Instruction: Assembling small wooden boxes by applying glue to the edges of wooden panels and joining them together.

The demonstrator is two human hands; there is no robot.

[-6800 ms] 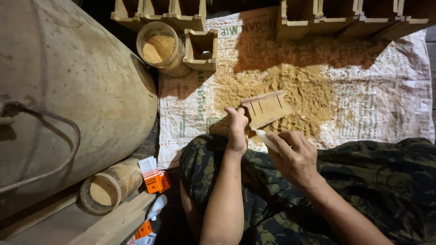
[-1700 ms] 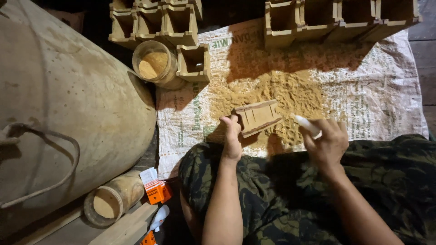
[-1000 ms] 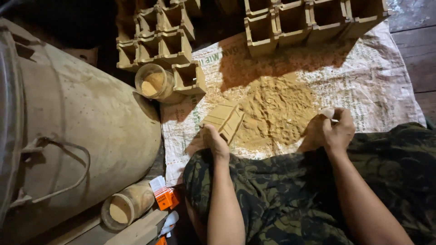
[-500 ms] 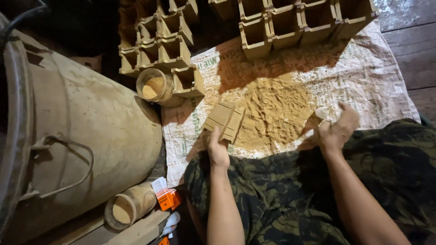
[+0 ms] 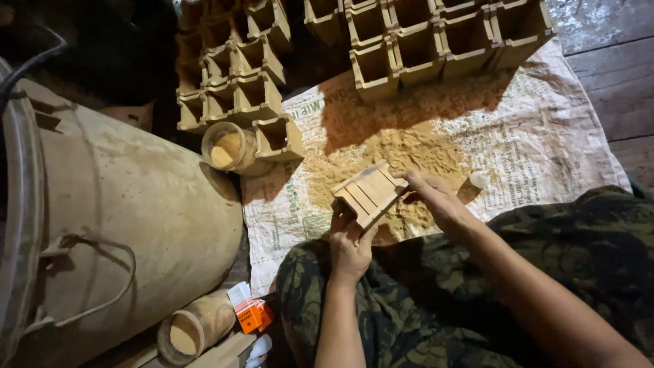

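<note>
Spread over the floor, a printed woven sack [image 5: 545, 150] carries a sawdust pile [image 5: 402, 153]. Above its near edge your left hand [image 5: 349, 249] clamps a small slatted wooden box [image 5: 368, 193] from below, long axis slanting up-right; your right hand [image 5: 436, 199] pinches its right end. Open wooden boxes [image 5: 436, 41] line the far edge, a big drum [image 5: 116, 225] lies left.
</note>
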